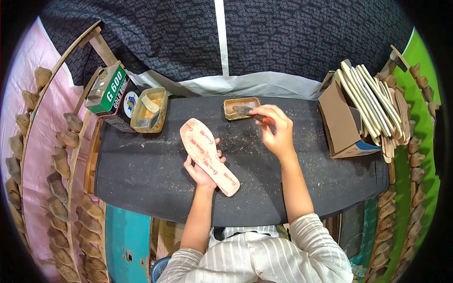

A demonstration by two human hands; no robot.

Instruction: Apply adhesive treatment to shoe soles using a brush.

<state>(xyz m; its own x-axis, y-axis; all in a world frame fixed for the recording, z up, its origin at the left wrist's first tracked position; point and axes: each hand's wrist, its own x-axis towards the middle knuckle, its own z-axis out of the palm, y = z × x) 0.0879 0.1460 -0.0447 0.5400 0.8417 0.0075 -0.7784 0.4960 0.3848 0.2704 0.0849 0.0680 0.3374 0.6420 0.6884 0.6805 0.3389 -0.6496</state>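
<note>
My left hand (204, 170) is closed round the middle of a pale pink shoe insole (204, 146) with red print, holding it tilted above the table with its broad end away from me. My right hand (276, 129) pinches a small brush (244, 110), its dark head down inside a shallow yellowish rectangular tray (228, 114). A bit of orange-red shows between the fingers on the handle. The tray's contents look brownish and cannot be made out clearly.
On the left stand a green and black metal can (108, 96) and a yellowish tub (163, 111) holding spatula-like pieces. A cardboard box (340, 122) packed with upright insoles (365, 101) is at the right. Racks of shoe lasts (59, 186) flank the dark cloth-covered table (155, 174).
</note>
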